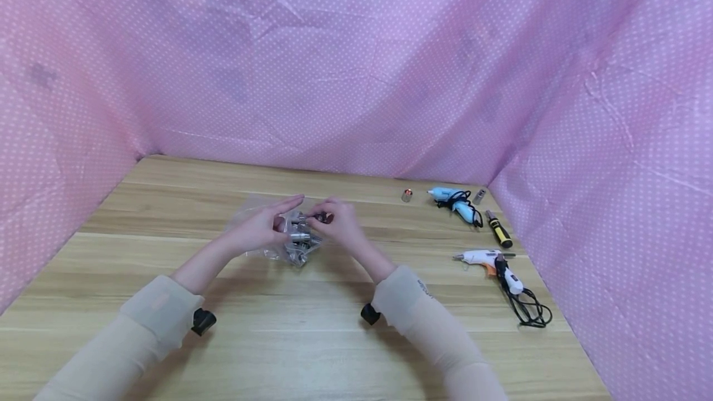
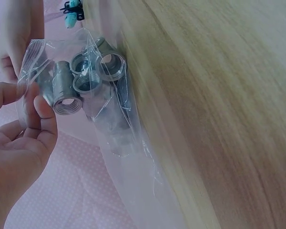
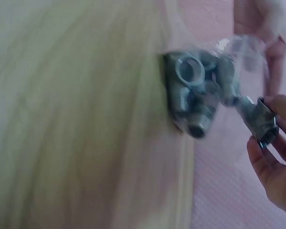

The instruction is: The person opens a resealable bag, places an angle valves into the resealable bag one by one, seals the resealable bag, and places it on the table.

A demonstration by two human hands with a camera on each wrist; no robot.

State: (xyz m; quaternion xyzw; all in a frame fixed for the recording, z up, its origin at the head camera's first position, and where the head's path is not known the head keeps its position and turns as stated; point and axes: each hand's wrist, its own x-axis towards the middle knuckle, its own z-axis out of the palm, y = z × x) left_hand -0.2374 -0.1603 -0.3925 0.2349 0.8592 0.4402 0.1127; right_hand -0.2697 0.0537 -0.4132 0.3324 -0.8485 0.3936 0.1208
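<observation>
A clear plastic zip bag (image 2: pixel 117 138) holding several grey metal pipe fittings (image 2: pixel 66 88) is on the wooden table in the head view. My left hand (image 1: pixel 259 229) pinches the bag's edge near its mouth; in the left wrist view its thumb and fingers (image 2: pixel 46 117) are around the plastic. On the bag's right side, my right hand (image 1: pixel 344 223) grips one metal fitting (image 3: pixel 261 120), tee-like in shape, between thumb and fingers. This fitting is at the bag's mouth. Threaded ends of the bagged fittings show through the plastic. The right wrist view is blurred.
On the table's right lie a light-blue glue gun (image 1: pixel 461 210) with a black cord, a white glue gun (image 1: pixel 481 257) with its cord, and a yellow-black screwdriver (image 1: pixel 499 231). Two small metal pieces, one upright (image 1: pixel 407 195), are near the back. Pink dotted cloth (image 1: pixel 334 79) surrounds the table.
</observation>
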